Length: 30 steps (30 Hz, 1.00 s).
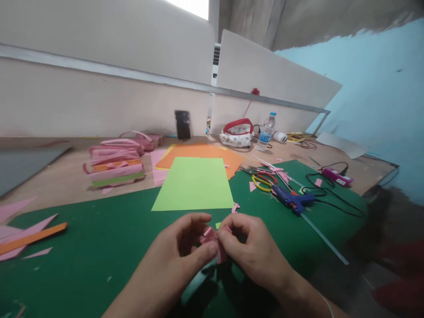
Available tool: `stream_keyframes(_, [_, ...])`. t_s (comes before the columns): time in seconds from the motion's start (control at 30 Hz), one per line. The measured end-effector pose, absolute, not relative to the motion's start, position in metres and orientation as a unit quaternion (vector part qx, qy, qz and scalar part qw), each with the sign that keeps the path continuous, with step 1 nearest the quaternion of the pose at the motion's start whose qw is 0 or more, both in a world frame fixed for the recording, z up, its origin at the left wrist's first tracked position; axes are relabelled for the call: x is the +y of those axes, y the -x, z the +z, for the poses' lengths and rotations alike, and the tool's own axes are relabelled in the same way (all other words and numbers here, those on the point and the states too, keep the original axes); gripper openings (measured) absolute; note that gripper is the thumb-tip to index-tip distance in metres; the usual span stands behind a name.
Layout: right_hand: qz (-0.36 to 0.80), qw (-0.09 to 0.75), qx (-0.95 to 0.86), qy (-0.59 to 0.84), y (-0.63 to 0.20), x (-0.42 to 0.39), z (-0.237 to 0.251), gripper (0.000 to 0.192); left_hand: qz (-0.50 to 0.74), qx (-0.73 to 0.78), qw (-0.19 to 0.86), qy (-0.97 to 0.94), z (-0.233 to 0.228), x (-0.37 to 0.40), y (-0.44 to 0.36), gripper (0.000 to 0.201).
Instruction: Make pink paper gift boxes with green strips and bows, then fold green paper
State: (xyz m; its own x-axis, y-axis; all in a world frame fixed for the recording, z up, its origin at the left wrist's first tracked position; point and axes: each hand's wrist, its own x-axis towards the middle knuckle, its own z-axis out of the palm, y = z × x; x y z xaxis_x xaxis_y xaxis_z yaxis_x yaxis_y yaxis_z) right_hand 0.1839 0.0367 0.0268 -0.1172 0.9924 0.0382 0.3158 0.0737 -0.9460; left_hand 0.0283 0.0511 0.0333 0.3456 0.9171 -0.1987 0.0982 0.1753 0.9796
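Note:
Between my two hands is a small pink paper bow [209, 235], partly covered by the fingers, with a tail hanging below. My left hand [185, 247] is closed round its left side, thumb against the paper. At the other side, my right hand [250, 247] pinches the pink paper between thumb and fingertips. Just beyond the hands, a sheet of light green paper [195, 183] lies on the green mat [99, 238], over orange sheets [202, 150]. A small green scrap [217, 225] shows behind the fingertips.
To the right lie a blue glue gun [293, 199] with its cord, scissors [263, 180] and pink scraps. Pink paper baskets [115, 163] stand back left. Strips of paper [36, 236] lie left. A phone [183, 124], pouch [236, 133] and water bottle [266, 132] are along the back.

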Motion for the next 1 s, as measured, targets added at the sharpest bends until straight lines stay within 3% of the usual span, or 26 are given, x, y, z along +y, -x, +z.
stream_keyframes(0.13, [0.408,0.395,-0.631,0.528,-0.18,0.034,0.029,0.016,0.303,0.449,0.598,-0.59,0.033,0.051,-0.027,0.016])
stream_keyframes(0.33, [0.26,0.406,-0.694,0.534,-0.176,0.032,0.028,0.016,0.307,0.482,0.532,-0.625,0.032,0.05,-0.026,0.013])
stream_keyframes(0.5, [0.223,0.408,-0.701,0.54,-0.175,0.033,0.025,0.015,0.298,0.502,0.529,-0.616,0.034,0.049,-0.025,0.017])
stream_keyframes(0.67, [0.255,0.395,-0.704,0.533,-0.176,0.033,0.028,0.017,0.297,0.496,0.542,-0.61,0.035,0.05,-0.026,0.019])
stream_keyframes(0.87, [0.438,0.377,-0.651,0.493,-0.184,0.036,0.029,0.021,0.302,0.531,0.544,-0.576,0.042,0.048,-0.031,0.019])
stream_keyframes(1.0, [0.382,0.432,-0.661,0.479,-0.186,0.035,0.03,0.013,0.298,0.528,0.541,-0.583,0.046,0.046,-0.033,0.023])
